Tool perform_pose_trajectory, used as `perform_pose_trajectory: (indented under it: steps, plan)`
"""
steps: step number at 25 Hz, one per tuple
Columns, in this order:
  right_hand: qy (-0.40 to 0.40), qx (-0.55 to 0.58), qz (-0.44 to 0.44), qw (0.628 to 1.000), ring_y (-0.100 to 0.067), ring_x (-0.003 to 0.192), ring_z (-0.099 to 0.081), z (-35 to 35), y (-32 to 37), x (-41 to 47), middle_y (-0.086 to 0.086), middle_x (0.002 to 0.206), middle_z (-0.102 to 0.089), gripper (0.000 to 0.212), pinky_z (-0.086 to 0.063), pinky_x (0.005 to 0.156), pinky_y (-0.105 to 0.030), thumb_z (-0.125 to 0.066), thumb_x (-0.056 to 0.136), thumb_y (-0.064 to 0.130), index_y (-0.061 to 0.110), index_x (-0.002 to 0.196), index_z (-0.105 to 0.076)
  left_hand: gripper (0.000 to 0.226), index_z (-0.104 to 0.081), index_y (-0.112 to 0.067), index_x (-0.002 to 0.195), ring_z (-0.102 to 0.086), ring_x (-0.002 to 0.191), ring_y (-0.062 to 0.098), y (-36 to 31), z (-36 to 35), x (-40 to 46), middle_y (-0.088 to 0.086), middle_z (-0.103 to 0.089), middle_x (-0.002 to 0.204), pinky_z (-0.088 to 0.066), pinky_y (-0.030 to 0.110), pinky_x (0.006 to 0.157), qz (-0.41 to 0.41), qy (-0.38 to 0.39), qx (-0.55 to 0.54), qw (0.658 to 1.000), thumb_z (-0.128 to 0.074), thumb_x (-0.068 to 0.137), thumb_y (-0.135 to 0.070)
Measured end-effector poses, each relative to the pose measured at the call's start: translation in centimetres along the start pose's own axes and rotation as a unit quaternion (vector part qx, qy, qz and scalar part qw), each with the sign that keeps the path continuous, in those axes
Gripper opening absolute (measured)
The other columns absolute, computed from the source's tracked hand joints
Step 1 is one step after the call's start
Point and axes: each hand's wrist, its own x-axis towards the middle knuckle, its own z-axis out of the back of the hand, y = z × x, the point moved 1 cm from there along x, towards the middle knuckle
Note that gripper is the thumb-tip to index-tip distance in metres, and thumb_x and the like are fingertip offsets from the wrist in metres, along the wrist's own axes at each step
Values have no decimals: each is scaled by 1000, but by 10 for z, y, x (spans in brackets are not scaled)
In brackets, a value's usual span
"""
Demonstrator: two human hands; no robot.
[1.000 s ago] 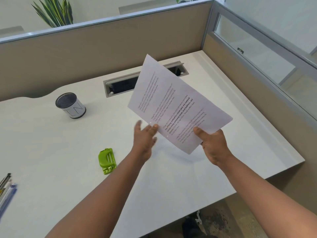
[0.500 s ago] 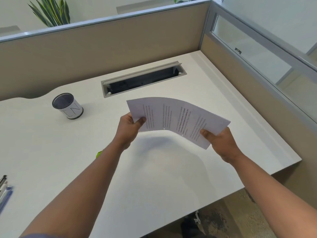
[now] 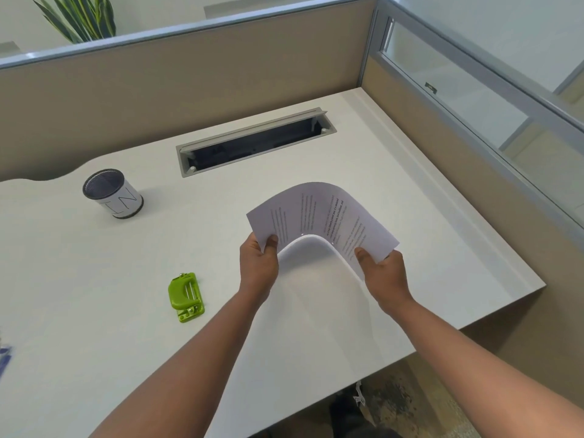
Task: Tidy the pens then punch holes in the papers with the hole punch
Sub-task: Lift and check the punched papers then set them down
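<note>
I hold printed white papers (image 3: 319, 213) above the desk, bent upward into an arch. My left hand (image 3: 257, 263) pinches their left edge and my right hand (image 3: 384, 273) pinches their right edge. A small green hole punch (image 3: 185, 294) lies on the white desk (image 3: 94, 279), to the left of my left forearm. A black mesh pen cup (image 3: 112, 194) with a white label stands farther back on the left and looks empty. Blue pens (image 3: 3, 355) just show at the left edge of the view.
An open grey cable tray (image 3: 256, 143) is set into the desk behind the papers. Beige partition walls close the back and right sides, the right one topped by a glass panel (image 3: 458, 90). The desk's front edge runs diagonally at the lower right, with floor below.
The papers went from tilted up and flat to bowed in an arch. My left hand took hold of their left edge, and both hands have come closer together.
</note>
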Motion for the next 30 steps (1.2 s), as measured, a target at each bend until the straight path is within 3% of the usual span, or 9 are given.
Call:
perform_pose_trajectory:
  steps: [5, 10, 13, 16, 18, 20, 25, 28, 30]
  plan:
    - [8, -19, -16, 1000, -27, 101, -69, 1, -4, -1, 3, 98, -71, 15, -59, 85, -39, -63, 97, 13, 16, 112, -65, 19, -66, -21, 113, -67, 97, 12, 3, 3, 1, -10, -71, 105, -48, 17, 74, 6, 11, 19, 1000, -54, 102, -11]
    - [10, 65, -26, 998, -19, 102, -72, 17, 10, 7, 7, 103, -74, 19, -61, 87, -37, -72, 91, 11, 25, 104, -67, 18, -66, -23, 98, -63, 85, 14, -27, 8, 24, -3, -70, 94, -47, 22, 69, -113, 53, 135, 983, -54, 101, -10]
    - [-37, 89, 32, 995, -15, 115, -66, 43, 21, 21, -1, 133, -63, 60, -57, 96, -38, -79, 86, 14, 21, 137, -49, 23, -66, -20, 88, -61, 82, 20, -60, 3, 48, -1, -69, 90, -46, 24, 66, -149, 111, 253, 950, -50, 102, -11]
    - [-108, -77, 122, 984, -12, 147, -33, 72, 36, 38, 4, 163, -26, 94, -32, 117, -35, -80, 84, 26, 29, 157, -20, 28, -71, -17, 93, -64, 84, 22, -94, -14, 63, -1, -71, 93, -50, 29, 65, -162, 174, 336, 911, -46, 104, -17]
    - [-82, -203, 163, 962, -11, 149, -27, 81, 51, 50, 3, 163, -30, 86, -23, 122, -38, -77, 86, 31, 25, 157, -27, 29, -73, -19, 98, -64, 85, 22, -112, -29, 67, -1, -71, 95, -50, 29, 64, -173, 214, 375, 885, -44, 105, -19]
    - [-24, -247, 163, 955, -14, 142, -42, 84, 62, 62, 3, 151, -51, 65, -29, 120, -43, -73, 90, 31, 23, 148, -45, 29, -73, -21, 100, -64, 87, 23, -126, -45, 67, -2, -71, 97, -50, 28, 65, -196, 245, 400, 861, -44, 104, -17]
    - [12, -222, 150, 963, -14, 95, -70, 92, 63, 83, 8, 102, -77, 16, -53, 84, -30, -61, 96, 22, 24, 106, -74, 30, -72, -30, 100, -65, 91, 24, -138, -80, 72, -8, -71, 99, -56, 40, 73, -197, 282, 410, 845, -46, 103, -16]
    - [27, -171, 108, 979, -10, 76, -69, 103, 56, 97, 7, 84, -77, 13, -53, 74, -28, -63, 96, 18, 21, 91, -75, 27, -73, -32, 100, -65, 97, 24, -135, -99, 78, -9, -72, 100, -57, 45, 82, -211, 266, 397, 853, -50, 101, -18]
    - [26, -142, 83, 986, -11, 72, -69, 115, 47, 111, 5, 83, -78, 12, -54, 74, -29, -65, 95, 16, 19, 88, -75, 20, -69, -35, 111, -60, 115, 21, -124, -114, 81, -10, -69, 119, -50, 47, 101, -249, 206, 377, 868, -61, 96, -24]
